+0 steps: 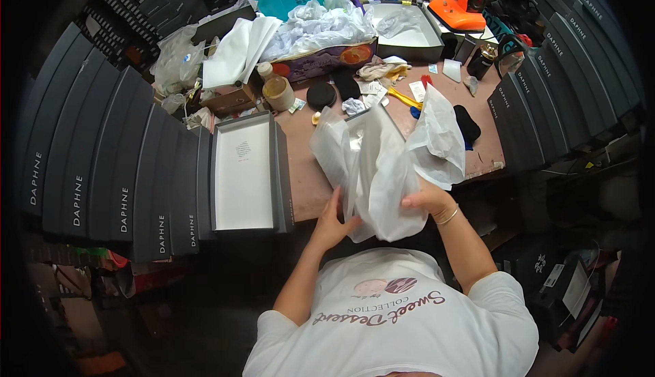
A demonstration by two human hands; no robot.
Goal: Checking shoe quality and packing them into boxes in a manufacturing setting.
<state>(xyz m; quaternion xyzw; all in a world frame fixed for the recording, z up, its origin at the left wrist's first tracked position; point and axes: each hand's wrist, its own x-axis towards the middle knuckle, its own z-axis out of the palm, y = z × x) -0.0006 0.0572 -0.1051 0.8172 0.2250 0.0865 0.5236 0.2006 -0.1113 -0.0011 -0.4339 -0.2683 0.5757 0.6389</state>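
White tissue paper [382, 186] stands up in loose folds at the front edge of the table, between my two hands. Behind its folds shows part of a grey-rimmed open shoebox [390, 119]; whatever lies inside is hidden. My left hand [331, 223] grips the paper's near left side, thumb in front and fingers up along it. On the right, my right hand [432, 201] holds the paper with its thumb over the front, other fingers out of sight behind. Another sheet of white paper [440, 135] drapes beyond my right hand.
An open white-lined grey box [243, 179] lies left of the paper. Rows of dark shoeboxes [123, 172] stand at left, more shoeboxes [546, 90] at right. Farther back are a carton of crumpled paper [321, 56], a jar [278, 92] and an orange device [458, 12].
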